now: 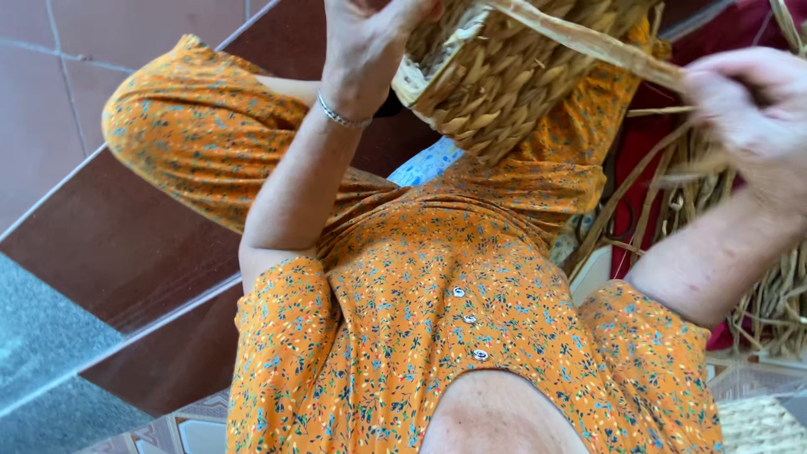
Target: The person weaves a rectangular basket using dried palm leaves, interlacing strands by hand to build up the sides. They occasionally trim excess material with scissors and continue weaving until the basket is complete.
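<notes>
Over the lap, high in the head view: a woven basket (496, 76) of pale dried fibre, tilted, its braided wall and thick rim facing the camera. Left hand (370, 42) grips the basket at the rim, fingers curled over the edge and closed on it; fingertips partly cut off by the frame top. A thin bracelet (340, 113) sits on that wrist. Right hand (748, 109) is out to the side, blurred, fingers pinched around a flat fibre strand (588, 38) that runs taut from the hand back to the basket's rim.

Progress, judged from what shows: the wall in view looks fully woven, tight and even, several rows deep. The loose strand at the rim suggests the edge is unfinished, with that strand yet to be worked in. How much of the rim is closed I cannot tell; most of it lies out of frame.

A bundle of loose dried stalks (756, 277) lies beside the right forearm, on red cloth (723, 34). Orange floral dress (437, 277) fills the foreground; tiled floor (50, 101) beyond.
</notes>
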